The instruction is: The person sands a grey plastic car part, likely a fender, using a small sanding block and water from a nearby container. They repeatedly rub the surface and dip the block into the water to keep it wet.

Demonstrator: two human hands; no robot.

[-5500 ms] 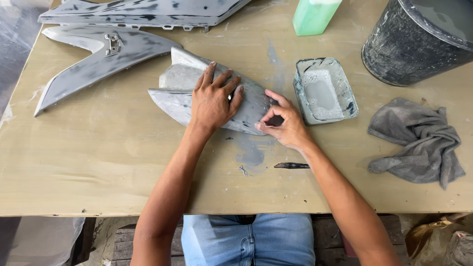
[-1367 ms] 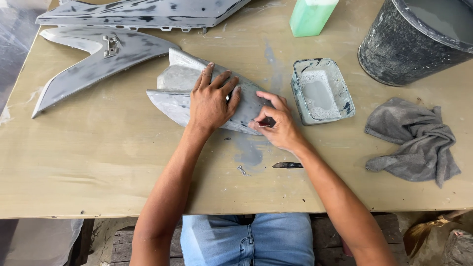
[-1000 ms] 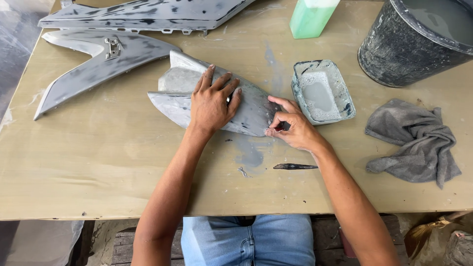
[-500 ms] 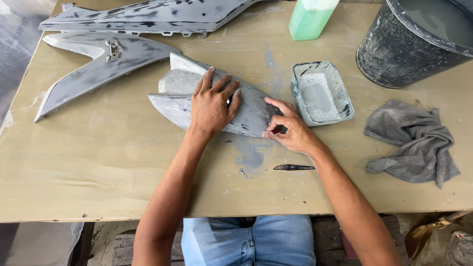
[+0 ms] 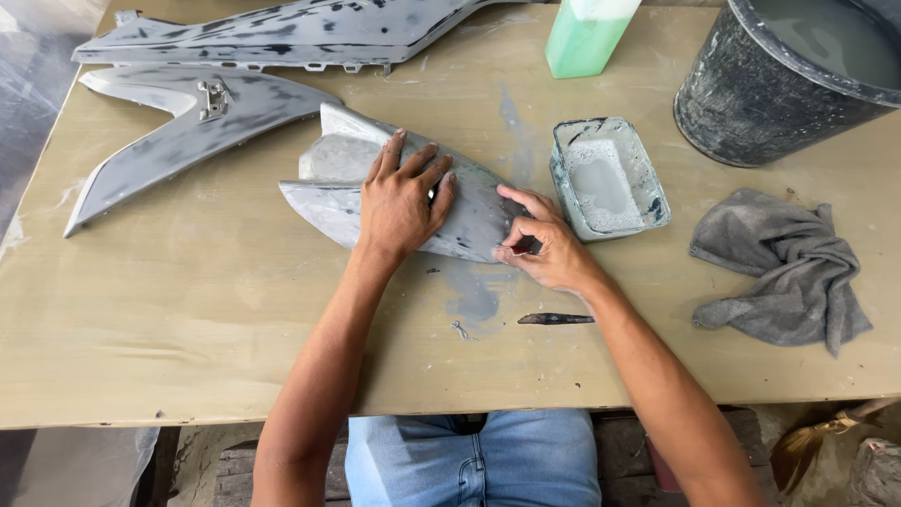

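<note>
Left hand (image 5: 402, 202) spread flat, pressing grey panel (image 5: 474, 211) onto tabletop (image 5: 188, 310); right hand (image 5: 546, 249) pinches small dark pad (image 5: 526, 246) against panel's tip.

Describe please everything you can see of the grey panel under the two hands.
The grey fairing panel is a curved, pointed shell, apparently plastic, dull grey with dark specks and a paler patch at its wide left end. It lies on the table, tip towards the small tub. The left hand presses flat on its middle; the right hand pinches something small and dark against its tip.

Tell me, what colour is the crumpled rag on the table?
The crumpled cloth rag is grey, seen in the head view.
</note>
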